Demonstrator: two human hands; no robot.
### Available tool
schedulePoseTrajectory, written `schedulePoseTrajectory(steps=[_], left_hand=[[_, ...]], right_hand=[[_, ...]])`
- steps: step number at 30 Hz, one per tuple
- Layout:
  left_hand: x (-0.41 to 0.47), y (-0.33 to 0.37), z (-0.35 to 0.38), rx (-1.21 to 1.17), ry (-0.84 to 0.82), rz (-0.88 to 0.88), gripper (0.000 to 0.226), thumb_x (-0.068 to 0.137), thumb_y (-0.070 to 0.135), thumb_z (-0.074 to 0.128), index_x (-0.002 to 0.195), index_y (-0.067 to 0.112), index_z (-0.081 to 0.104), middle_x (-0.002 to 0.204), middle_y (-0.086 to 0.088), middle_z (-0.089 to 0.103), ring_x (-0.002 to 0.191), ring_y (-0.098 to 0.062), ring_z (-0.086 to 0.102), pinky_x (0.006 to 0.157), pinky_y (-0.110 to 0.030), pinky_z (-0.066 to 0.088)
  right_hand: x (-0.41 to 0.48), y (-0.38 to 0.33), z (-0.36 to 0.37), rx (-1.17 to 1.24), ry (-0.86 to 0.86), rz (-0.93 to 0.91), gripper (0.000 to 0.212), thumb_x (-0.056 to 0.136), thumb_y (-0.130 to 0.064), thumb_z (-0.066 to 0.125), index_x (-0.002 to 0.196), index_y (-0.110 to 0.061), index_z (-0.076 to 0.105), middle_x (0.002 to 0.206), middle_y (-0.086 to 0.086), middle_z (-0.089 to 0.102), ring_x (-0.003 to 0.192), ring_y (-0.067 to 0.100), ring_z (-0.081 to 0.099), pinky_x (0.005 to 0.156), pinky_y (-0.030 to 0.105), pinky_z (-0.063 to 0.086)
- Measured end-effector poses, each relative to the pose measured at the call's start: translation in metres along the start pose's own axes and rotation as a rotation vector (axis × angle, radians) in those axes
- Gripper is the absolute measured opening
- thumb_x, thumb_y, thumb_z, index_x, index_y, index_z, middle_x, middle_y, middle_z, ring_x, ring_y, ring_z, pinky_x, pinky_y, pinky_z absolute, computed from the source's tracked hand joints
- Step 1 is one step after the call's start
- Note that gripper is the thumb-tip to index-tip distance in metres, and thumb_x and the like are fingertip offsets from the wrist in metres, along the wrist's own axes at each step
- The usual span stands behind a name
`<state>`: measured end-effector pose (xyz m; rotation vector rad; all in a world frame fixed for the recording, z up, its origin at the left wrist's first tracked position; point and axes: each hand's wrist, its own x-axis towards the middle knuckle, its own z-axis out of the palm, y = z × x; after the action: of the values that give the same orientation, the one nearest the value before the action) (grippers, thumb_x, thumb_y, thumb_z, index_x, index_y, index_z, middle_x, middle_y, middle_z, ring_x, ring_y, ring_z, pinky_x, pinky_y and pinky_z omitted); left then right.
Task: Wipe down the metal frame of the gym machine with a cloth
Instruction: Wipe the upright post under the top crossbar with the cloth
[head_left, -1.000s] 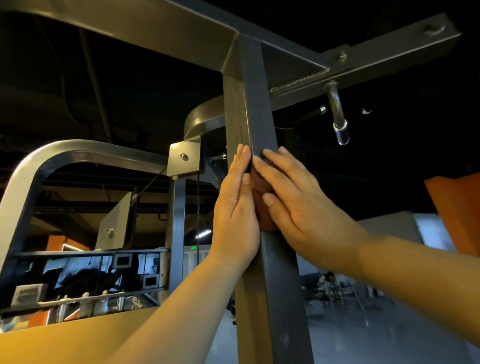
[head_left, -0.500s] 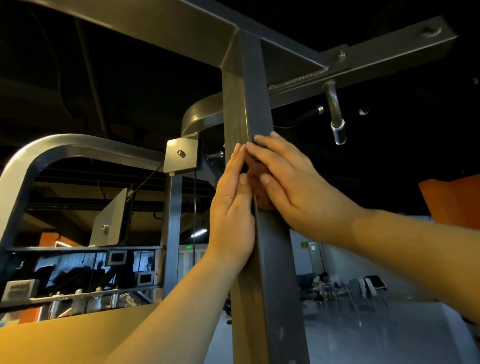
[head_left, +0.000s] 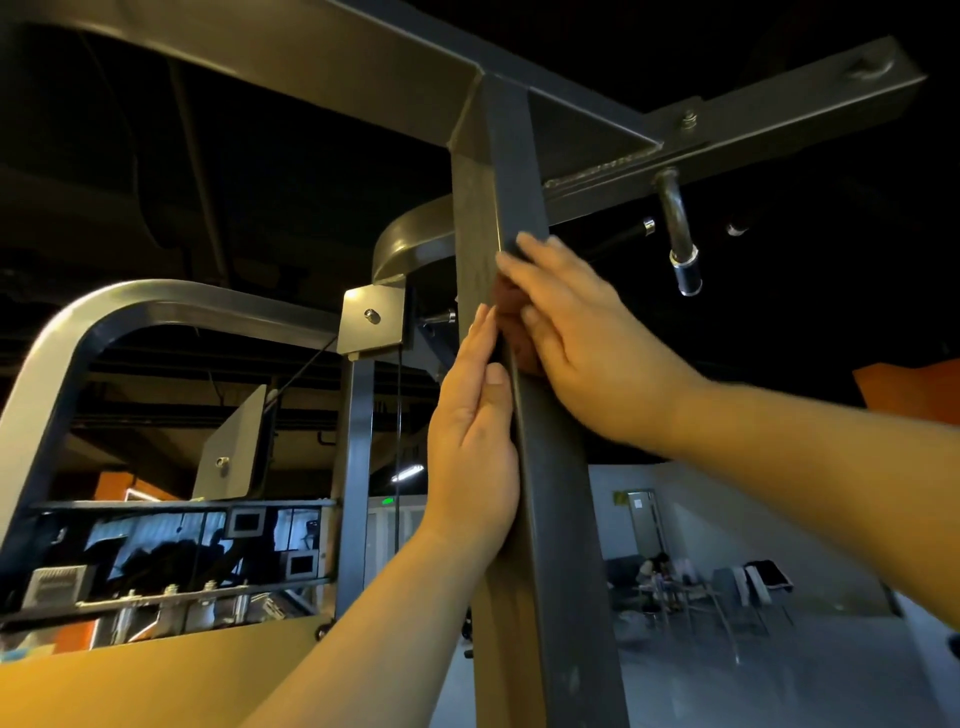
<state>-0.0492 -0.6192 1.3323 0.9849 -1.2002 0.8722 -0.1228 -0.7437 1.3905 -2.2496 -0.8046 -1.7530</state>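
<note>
Higher up the upright post (head_left: 519, 171) now, my right hand (head_left: 587, 338) presses the brown cloth (head_left: 510, 309) flat under straight fingers; my left hand (head_left: 472, 431) lies flat on the post's left face, holding nothing.

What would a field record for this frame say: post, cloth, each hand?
setting: dim gym, camera looking up
post: dark square upright, crossbeams joined at its top
cloth: reddish-brown, mostly covered
right hand: flat, straight fingers pressing cloth onto post
left hand: flat on the post's left face, holding nothing
</note>
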Motion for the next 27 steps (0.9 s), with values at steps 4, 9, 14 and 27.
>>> schedulePoseTrajectory(steps=[4, 9, 14, 27], left_hand=[[0.0, -0.001, -0.001, 0.029, 0.003, 0.005, 0.051, 0.103, 0.03, 0.043, 0.154, 0.03, 0.046, 0.159, 0.012, 0.046, 0.149, -0.004, 0.038, 0.125, -0.045, 0.032], [-0.001, 0.002, 0.0, -0.043, -0.026, -0.005, 0.043, 0.112, 0.016, 0.04, 0.154, 0.024, 0.048, 0.156, 0.002, 0.051, 0.147, -0.014, 0.044, 0.123, -0.048, 0.035], [-0.001, 0.0, 0.001, 0.026, 0.01, 0.0, 0.046, 0.108, 0.028, 0.044, 0.154, 0.031, 0.048, 0.158, 0.011, 0.048, 0.148, -0.007, 0.041, 0.124, -0.045, 0.035], [-0.001, 0.002, 0.002, -0.003, -0.012, 0.006, 0.049, 0.105, 0.027, 0.044, 0.154, 0.028, 0.048, 0.156, 0.006, 0.051, 0.148, -0.012, 0.044, 0.124, -0.048, 0.034]], right_hand=[[0.016, -0.005, 0.006, 0.038, 0.094, 0.073, 0.052, 0.112, -0.027, 0.031, 0.162, -0.032, 0.018, 0.171, -0.011, 0.005, 0.156, 0.008, -0.007, 0.117, 0.023, -0.002], [-0.037, -0.012, 0.017, 0.191, 0.084, 0.021, 0.054, 0.11, -0.024, 0.036, 0.16, -0.029, 0.018, 0.168, -0.017, 0.008, 0.149, -0.01, -0.008, 0.115, 0.011, 0.001], [-0.002, 0.003, -0.002, 0.122, 0.017, 0.026, 0.047, 0.109, -0.021, 0.041, 0.154, -0.028, 0.03, 0.168, -0.01, 0.015, 0.153, 0.003, 0.003, 0.124, 0.03, 0.013], [-0.027, 0.01, 0.007, 0.04, -0.013, -0.104, 0.052, 0.11, -0.033, 0.035, 0.16, -0.033, 0.023, 0.168, -0.02, 0.011, 0.153, -0.006, -0.008, 0.113, 0.004, -0.006]])
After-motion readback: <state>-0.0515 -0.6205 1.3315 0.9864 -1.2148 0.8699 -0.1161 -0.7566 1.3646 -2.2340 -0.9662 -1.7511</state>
